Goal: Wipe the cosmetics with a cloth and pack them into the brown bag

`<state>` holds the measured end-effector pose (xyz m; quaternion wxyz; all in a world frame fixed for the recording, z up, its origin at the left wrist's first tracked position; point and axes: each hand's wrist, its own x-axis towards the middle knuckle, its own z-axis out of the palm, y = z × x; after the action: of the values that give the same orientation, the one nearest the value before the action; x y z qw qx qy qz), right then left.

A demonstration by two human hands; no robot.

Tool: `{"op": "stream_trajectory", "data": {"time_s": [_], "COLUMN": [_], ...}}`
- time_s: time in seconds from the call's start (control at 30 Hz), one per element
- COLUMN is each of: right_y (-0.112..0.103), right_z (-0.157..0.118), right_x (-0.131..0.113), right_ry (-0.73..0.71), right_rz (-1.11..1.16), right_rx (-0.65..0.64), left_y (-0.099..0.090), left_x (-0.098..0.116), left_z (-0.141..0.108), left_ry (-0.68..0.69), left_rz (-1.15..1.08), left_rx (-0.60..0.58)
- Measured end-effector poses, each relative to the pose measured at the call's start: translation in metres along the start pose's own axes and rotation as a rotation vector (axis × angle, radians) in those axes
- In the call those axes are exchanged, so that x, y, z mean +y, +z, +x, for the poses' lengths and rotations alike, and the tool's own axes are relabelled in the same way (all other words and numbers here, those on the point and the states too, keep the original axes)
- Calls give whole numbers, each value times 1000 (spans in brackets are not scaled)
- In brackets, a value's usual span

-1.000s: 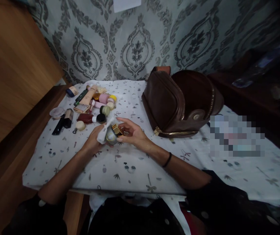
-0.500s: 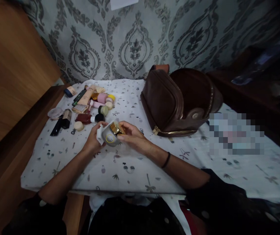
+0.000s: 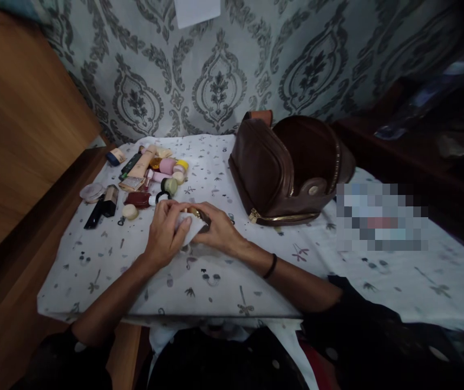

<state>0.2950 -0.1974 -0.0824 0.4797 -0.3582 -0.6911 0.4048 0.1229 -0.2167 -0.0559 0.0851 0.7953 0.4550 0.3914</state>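
In front of me, over the patterned cloth, my right hand (image 3: 222, 232) is wrapped round a jar (image 3: 200, 214) with a shiny gold lid. Most of the jar's body is covered by my fingers. My left hand (image 3: 163, 234) grips a white wipe (image 3: 191, 227) and presses it against the jar, thumb on top. Just beyond my left fingers lie a bottle of dark red liquid (image 3: 137, 200) and a green pot with a dark lid (image 3: 169, 186). A small cream-coloured round pot (image 3: 130, 212) is to their left.
Several cosmetics, among them a beige tube (image 3: 144, 161) and a pink jar (image 3: 167, 165), are grouped at the back left. An unzipped brown leather bag (image 3: 262, 168) stands at the back right. Right of it is a pixelated item (image 3: 381, 216). A wooden panel (image 3: 24, 108) borders the left side.
My left hand has brought the wipe from behind the jar over its near side and lid. The jar has turned in my right hand, hiding its yellow-ringed label. The view has shifted slightly.
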Motion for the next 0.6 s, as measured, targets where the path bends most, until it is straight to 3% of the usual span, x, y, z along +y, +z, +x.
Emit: {"op": "stream_trajectory", "data": {"time_s": [0.1,0.2,0.3,0.43,0.5,0.6], "right_y": [2,4,7,10,9,4], "right_z": [-3,-3,-2,1,3,4], "right_x": [0,-2,-8,-15,-15,-14], "right_ry": [-71,-8,145,276,278,214], "right_rz": [-15,96,430,833,841,642], "right_rx": [-64,-78,-49,42,66,101], "left_y": [2,5,9,16,18,15], "left_x": [-7,-13,-13,-3,5,18], "left_z": [5,9,10,11,12,13], "left_ry": [-150,-399,-634,-722,-743,-837], "left_rz": [-170,-508,-790,-924,-996,-1106], "left_rx": [-26,-53,48,179,143,40]}}
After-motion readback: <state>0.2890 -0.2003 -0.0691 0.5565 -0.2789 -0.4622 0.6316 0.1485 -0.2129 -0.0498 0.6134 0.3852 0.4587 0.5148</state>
